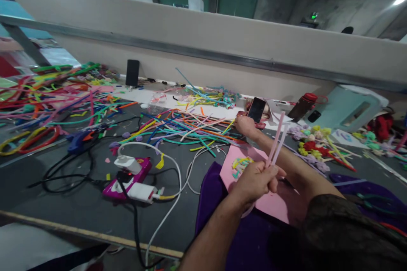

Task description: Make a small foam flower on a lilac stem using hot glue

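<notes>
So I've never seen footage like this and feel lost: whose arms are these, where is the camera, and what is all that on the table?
One camera, worn on a person's head, looks down at their own bare arms. The left hand has its grip closed on pale pink pipe cleaners. The right hand reaches out to a heap of coloured pipe cleaners, beside a phone. On the grey table also lie a pink card on purple cloth, a pink power strip with chargers, and small fuzzy flowers.

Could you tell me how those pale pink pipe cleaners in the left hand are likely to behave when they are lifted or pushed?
The pale pink pipe cleaners stand up straight from the left hand, so they probably hold their shape. They look thin, so likely very light. Bent ones in the coloured pile suggest that they kink easily under a push.
</notes>
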Available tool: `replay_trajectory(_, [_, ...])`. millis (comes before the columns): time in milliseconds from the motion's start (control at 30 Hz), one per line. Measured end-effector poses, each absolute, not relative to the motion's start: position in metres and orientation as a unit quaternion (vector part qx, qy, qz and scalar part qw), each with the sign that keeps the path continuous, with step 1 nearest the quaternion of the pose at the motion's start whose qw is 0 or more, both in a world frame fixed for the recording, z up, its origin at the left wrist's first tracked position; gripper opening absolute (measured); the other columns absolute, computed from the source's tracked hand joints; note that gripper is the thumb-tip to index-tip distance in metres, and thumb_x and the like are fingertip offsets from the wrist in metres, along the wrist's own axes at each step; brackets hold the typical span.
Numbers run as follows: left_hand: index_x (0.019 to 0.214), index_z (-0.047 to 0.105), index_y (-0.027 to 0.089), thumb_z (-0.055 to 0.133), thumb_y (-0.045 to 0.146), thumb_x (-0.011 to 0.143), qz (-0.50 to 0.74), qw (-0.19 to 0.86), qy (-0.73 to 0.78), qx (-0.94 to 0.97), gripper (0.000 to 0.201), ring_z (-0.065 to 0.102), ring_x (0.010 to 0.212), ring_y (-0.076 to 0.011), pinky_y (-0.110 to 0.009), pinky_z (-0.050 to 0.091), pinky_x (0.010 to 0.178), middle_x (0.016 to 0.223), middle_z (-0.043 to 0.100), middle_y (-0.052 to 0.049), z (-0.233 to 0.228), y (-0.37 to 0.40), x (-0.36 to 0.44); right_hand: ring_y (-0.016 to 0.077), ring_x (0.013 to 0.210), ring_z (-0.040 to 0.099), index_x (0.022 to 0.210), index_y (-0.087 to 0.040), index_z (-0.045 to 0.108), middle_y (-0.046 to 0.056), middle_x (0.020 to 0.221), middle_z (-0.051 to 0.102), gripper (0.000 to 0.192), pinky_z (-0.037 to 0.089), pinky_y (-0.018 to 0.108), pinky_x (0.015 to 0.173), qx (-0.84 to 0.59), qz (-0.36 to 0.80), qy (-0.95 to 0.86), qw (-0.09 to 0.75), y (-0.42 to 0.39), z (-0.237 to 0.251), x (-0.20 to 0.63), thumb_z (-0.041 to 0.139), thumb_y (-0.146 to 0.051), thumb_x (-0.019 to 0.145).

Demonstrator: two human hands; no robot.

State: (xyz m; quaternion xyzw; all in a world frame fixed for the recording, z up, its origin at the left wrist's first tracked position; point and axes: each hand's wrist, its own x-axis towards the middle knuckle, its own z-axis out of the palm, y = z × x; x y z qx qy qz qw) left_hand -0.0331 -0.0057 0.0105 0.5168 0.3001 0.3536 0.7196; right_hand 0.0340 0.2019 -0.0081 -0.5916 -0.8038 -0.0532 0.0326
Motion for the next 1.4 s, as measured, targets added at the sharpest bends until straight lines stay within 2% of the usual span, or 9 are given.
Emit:
replay_trajectory(133, [0.099, 0.062, 0.011, 0.041, 0.039, 0.081, 0.354, 0.719, 0.302, 0.516, 0.040, 0.026, 0.036, -0.0032, -0.018, 0.018, 0.039, 0.048, 0.047, 0.003, 0.012, -0.007, -0.033, 0.0247, 0.087, 0.060, 0.097, -0.015, 0.064, 0.016, 0.097, 0.063, 0.028, 0.045, 0.031, 0.071, -0.590, -0.077, -0.803, 0.013, 0.204, -0.015, 0.024, 0.042, -0.020, 0.082])
replay_trajectory(300, [0.096, 0.062, 0.011, 0.041, 0.036, 0.081, 0.372, 0.714, 0.298, 0.513, 0.037, 0.027, 0.036, -0.0030, -0.018, 0.019, 0.039, 0.047, 0.045, 0.004, 0.010, -0.006, -0.033, 0.0258, 0.089, 0.060, 0.103, -0.010, 0.060, 0.020, 0.102, 0.058, 0.032, 0.046, 0.033, 0.070, -0.585, -0.096, -0.806, 0.007, 0.206, -0.021, 0.011, 0.035, -0.014, 0.084])
replay_trajectory(400, [0.095, 0.062, 0.011, 0.040, 0.036, 0.082, 0.387, 0.709, 0.289, 0.514, 0.036, 0.028, 0.036, -0.0030, -0.017, 0.020, 0.040, 0.048, 0.046, 0.003, 0.007, -0.006, -0.033, 0.0256, 0.087, 0.060, 0.106, -0.014, 0.058, 0.019, 0.104, 0.056, 0.033, 0.046, 0.035, 0.069, -0.572, -0.095, -0.815, 0.008, 0.208, -0.023, 0.012, 0.033, -0.015, 0.085])
replay_trajectory(500, [0.096, 0.062, 0.012, 0.040, 0.036, 0.082, 0.386, 0.707, 0.284, 0.520, 0.036, 0.028, 0.037, -0.0033, -0.017, 0.021, 0.040, 0.049, 0.047, 0.003, 0.006, -0.006, -0.032, 0.0259, 0.088, 0.059, 0.105, -0.016, 0.058, 0.017, 0.104, 0.054, 0.032, 0.045, 0.037, 0.069, -0.559, -0.088, -0.824, 0.018, 0.209, -0.025, 0.014, 0.033, -0.015, 0.085])
replay_trajectory(700, [0.096, 0.062, 0.010, 0.041, 0.040, 0.080, 0.369, 0.696, 0.319, 0.526, 0.039, 0.030, 0.039, -0.0042, -0.018, 0.023, 0.042, 0.049, 0.047, 0.002, 0.009, -0.006, -0.033, 0.0267, 0.098, 0.053, 0.098, -0.010, 0.059, 0.018, 0.102, 0.057, 0.026, 0.040, 0.035, 0.079, -0.538, -0.050, -0.838, 0.079, 0.210, -0.021, 0.014, 0.038, -0.015, 0.083])
replay_trajectory(833, [0.096, 0.062, 0.010, 0.043, 0.042, 0.079, 0.363, 0.689, 0.351, 0.520, 0.041, 0.030, 0.040, -0.0043, -0.018, 0.022, 0.042, 0.050, 0.048, 0.002, 0.009, -0.007, -0.033, 0.0224, 0.088, 0.056, 0.097, -0.014, 0.059, 0.013, 0.094, 0.062, 0.024, 0.040, 0.030, 0.074, -0.534, 0.008, -0.831, 0.153, 0.207, -0.009, 0.024, 0.041, -0.023, 0.083])
replay_trajectory(1000, [0.091, 0.062, 0.010, 0.045, 0.043, 0.078, 0.367, 0.686, 0.363, 0.513, 0.039, 0.029, 0.038, -0.0043, -0.018, 0.019, 0.040, 0.050, 0.049, 0.002, 0.005, -0.007, -0.031, 0.0128, 0.067, 0.056, 0.081, -0.016, 0.059, 0.002, 0.074, 0.064, 0.020, 0.040, 0.020, 0.058, -0.514, 0.132, -0.808, 0.254, 0.205, 0.001, 0.041, 0.045, -0.030, 0.078])
replay_trajectory(1167, [0.088, 0.061, 0.009, 0.046, 0.042, 0.078, 0.378, 0.684, 0.363, 0.507, 0.037, 0.030, 0.038, -0.0043, -0.019, 0.020, 0.040, 0.048, 0.049, 0.002, 0.004, -0.004, -0.031, 0.0077, 0.043, 0.047, 0.072, -0.013, 0.055, 0.001, 0.059, 0.058, 0.025, 0.032, 0.018, 0.040, -0.508, 0.259, -0.754, 0.325, 0.202, 0.000, 0.047, 0.042, -0.034, 0.076])
replay_trajectory(1400, [0.090, 0.060, 0.009, 0.045, 0.040, 0.078, 0.387, 0.685, 0.344, 0.513, 0.036, 0.030, 0.037, -0.0043, -0.019, 0.020, 0.040, 0.047, 0.048, 0.003, 0.002, 0.000, -0.031, 0.0073, 0.037, 0.041, 0.061, -0.015, 0.052, -0.002, 0.046, 0.050, 0.019, 0.028, 0.018, 0.035, -0.509, 0.348, -0.696, 0.368, 0.195, 0.005, 0.049, 0.045, -0.030, 0.070])
